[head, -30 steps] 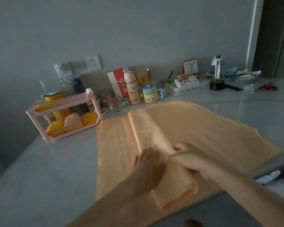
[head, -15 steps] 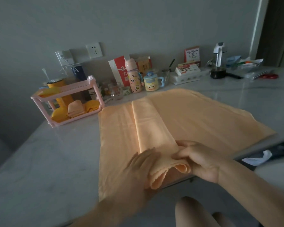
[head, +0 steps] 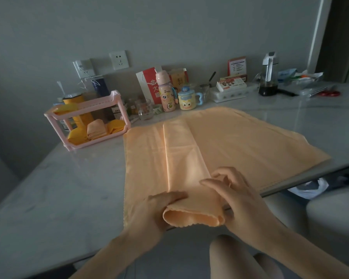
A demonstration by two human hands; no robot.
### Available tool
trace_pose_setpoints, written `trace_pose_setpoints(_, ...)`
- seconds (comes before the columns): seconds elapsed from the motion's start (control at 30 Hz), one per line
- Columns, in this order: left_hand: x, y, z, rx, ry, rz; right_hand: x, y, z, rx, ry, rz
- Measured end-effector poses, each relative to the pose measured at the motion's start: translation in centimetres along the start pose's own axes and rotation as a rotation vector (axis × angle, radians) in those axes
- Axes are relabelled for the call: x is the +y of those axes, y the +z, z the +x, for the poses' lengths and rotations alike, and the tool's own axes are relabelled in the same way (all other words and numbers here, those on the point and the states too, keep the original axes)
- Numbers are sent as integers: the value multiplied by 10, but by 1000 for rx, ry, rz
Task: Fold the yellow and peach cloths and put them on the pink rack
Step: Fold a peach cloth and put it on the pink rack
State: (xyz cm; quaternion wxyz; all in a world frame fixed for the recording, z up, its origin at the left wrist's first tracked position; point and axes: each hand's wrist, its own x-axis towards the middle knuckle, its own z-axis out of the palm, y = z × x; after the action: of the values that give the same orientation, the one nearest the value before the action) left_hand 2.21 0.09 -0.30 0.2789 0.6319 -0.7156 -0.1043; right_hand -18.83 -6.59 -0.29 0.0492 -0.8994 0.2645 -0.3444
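The left hand (head: 154, 211) and right hand (head: 238, 198) are curled, the peach cloth (head: 230, 148) gripped at its folded near end.

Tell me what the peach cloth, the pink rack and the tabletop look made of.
Peach cloth: soft fabric, matte, perhaps microfibre; it creases and rolls limply. Pink rack: moulded plastic, likely; slotted shelves, smooth posts. Tabletop: polished stone or a stone-look surface; faint veining, soft reflections.
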Motion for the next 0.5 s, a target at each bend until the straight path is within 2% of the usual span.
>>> trace_pose_setpoints(0.07, 0, -1, -3, -50, 34, 100, 3, 4, 0, 3, -109, -114)
trace_pose_setpoints(0.17, -5, -1, -9, -101, 123, 150, 12, 9, -5, -50, -185, -79)
trace_pose_setpoints(0.23, -9, -3, -12, -48, 204, 135, 19, 14, -13, -93, -126, 40)
trace_pose_setpoints(0.3, -15, -3, -11, 51, 250, 81, 22, 16, -18, -55, -27, 161)
trace_pose_setpoints(0.4, -11, -1, -7, 83, 164, -8, 21, 13, -12, -29, 57, 246)
trace_pose_setpoints(0.5, -10, 1, 1, 131, -35, -79, 12, 17, 2, 32, 180, 342)
